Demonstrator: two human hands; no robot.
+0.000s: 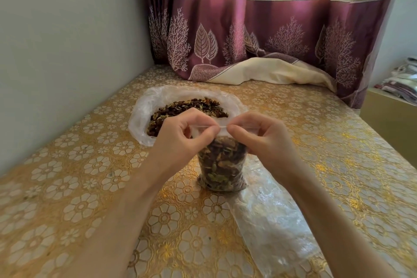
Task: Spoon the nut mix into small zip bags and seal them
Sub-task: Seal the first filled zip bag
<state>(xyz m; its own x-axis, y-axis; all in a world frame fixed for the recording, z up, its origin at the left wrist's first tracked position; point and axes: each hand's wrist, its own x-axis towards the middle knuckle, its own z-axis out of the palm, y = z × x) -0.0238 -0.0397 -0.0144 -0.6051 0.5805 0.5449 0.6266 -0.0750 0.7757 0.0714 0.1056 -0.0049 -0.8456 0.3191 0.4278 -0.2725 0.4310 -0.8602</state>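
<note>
At frame centre we see the filled small zip bag (222,165) standing upright on the table (67,187); our left hand (187,134) and right hand (259,135) both pinch its top strip; the nut mix (180,108) lies behind, in an open plastic bag (141,117).

Both forearms and hands (189,133) are bare, without sleeves.

The surface (67,187) carries a gold floral covering. On it stand a filled small bag (222,165) and an open bag of nut mix (144,115). Empty clear bags (270,221) and a curtain hem (259,72) also lie on it.
</note>
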